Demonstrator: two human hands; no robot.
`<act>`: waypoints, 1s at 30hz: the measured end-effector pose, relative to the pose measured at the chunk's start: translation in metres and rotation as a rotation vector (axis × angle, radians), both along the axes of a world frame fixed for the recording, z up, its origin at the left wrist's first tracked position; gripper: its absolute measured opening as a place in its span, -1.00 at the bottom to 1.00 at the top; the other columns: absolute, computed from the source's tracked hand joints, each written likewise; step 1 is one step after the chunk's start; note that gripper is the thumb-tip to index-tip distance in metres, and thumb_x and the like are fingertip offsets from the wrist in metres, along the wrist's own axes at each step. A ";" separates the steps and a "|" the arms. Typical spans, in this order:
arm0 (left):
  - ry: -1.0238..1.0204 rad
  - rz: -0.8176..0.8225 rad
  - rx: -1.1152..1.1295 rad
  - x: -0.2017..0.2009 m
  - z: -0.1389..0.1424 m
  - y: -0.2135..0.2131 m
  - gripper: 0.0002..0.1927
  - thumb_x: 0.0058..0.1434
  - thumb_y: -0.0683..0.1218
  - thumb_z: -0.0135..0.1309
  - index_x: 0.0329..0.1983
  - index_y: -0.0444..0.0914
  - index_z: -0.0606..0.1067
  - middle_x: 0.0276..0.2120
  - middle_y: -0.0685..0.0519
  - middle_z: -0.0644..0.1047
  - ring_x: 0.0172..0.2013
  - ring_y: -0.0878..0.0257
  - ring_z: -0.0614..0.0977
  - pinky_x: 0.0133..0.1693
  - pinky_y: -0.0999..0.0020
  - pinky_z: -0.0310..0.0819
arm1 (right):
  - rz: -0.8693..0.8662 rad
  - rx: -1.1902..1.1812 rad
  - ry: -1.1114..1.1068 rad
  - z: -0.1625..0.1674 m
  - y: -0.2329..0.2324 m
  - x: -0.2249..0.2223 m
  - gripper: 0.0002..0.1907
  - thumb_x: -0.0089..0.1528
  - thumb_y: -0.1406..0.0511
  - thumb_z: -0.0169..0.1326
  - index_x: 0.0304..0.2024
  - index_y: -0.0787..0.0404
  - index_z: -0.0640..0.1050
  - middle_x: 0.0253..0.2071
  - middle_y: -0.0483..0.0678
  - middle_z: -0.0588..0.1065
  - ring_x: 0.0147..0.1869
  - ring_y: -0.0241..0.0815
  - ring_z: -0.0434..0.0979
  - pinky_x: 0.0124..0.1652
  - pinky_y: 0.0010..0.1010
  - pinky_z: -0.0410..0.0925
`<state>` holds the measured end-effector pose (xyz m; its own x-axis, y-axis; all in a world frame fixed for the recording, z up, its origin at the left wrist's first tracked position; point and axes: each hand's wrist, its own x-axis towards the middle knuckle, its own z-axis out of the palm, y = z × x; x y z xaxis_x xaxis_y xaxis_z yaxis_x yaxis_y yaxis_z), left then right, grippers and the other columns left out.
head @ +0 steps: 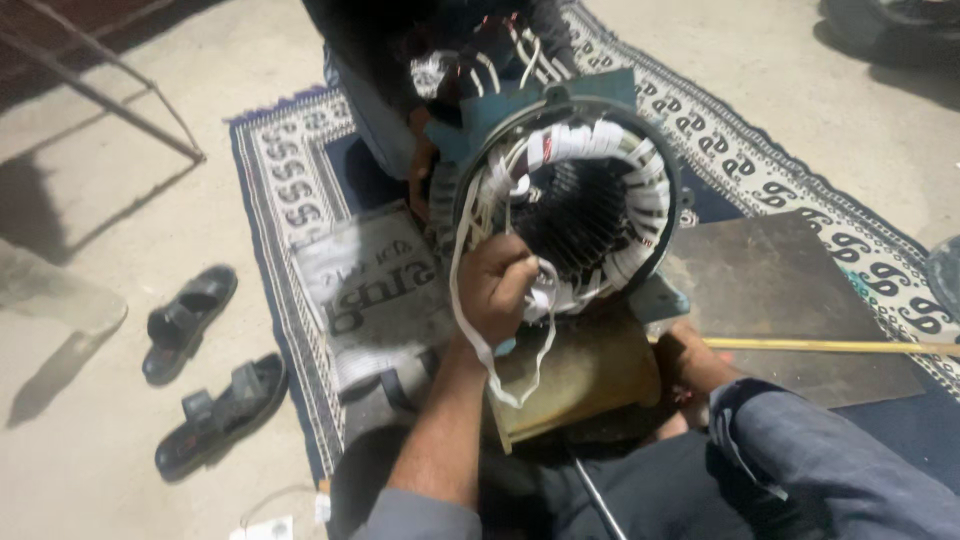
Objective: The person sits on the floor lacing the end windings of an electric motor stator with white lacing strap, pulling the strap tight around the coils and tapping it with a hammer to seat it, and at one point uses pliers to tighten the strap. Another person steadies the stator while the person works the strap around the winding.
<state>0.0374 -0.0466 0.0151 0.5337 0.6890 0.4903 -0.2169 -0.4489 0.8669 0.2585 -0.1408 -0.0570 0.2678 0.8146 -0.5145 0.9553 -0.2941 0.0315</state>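
From the head camera I look down on a large round electric motor stator [585, 215], a teal metal housing with a dark slotted core and coils bound in white tape, lying on its side with the open bore facing me at the centre of the scene. It rests on a yellowish metal block [585, 375], on a patterned blue and white rug [290, 190].

My left hand [497, 290] is at the near left rim of the bore, fingers curled and pinching a flat white binding tape [470, 330] that loops down below the wrist. My right hand [690, 358] sits low at the near right, beside the stator's base; it is mostly hidden, so I cannot tell whether it is closed or spread. A thin pale wooden stick [840, 346] runs right from it across a dark flat board [790, 300].

I judge the stator heavy and rigid, best gripped by its metal housing; the taped windings look delicate. The tape is limp and light, so a fingertip pinch suits it.

On the left, a pair of black sandals [205, 365] lies on the concrete floor [90, 420].
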 end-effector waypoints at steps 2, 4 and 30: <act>-0.022 -0.005 0.010 -0.001 0.000 0.001 -0.83 0.16 -0.15 0.03 -0.48 -0.34 0.42 -0.57 0.00 0.41 -0.49 0.24 0.47 -0.39 0.30 0.32 | -0.001 -0.015 -0.008 0.001 -0.006 0.002 -0.65 0.11 0.06 0.21 -0.16 0.10 0.69 -0.19 0.01 0.62 -0.12 0.02 0.65 -0.13 -0.15 0.49; -0.038 -0.021 0.036 -0.002 0.000 0.001 -0.84 0.16 -0.15 0.03 -0.47 -0.34 0.43 -0.55 0.01 0.42 -0.47 0.25 0.48 -0.37 0.31 0.34 | -0.008 -0.043 -0.019 -0.003 -0.028 0.005 -0.65 0.11 0.05 0.21 -0.17 0.09 0.69 -0.19 0.00 0.62 -0.12 0.02 0.66 -0.13 -0.15 0.49; -0.041 0.015 -0.178 0.004 -0.002 -0.011 -0.80 0.16 -0.17 -0.02 -0.58 -0.30 0.42 -0.66 0.18 0.37 -0.58 0.41 0.36 -0.51 0.40 0.20 | -0.659 1.327 1.661 0.053 -0.182 -0.040 -0.59 0.24 0.35 0.14 0.15 0.24 0.50 0.31 0.07 0.40 0.39 0.06 0.39 0.33 0.00 0.28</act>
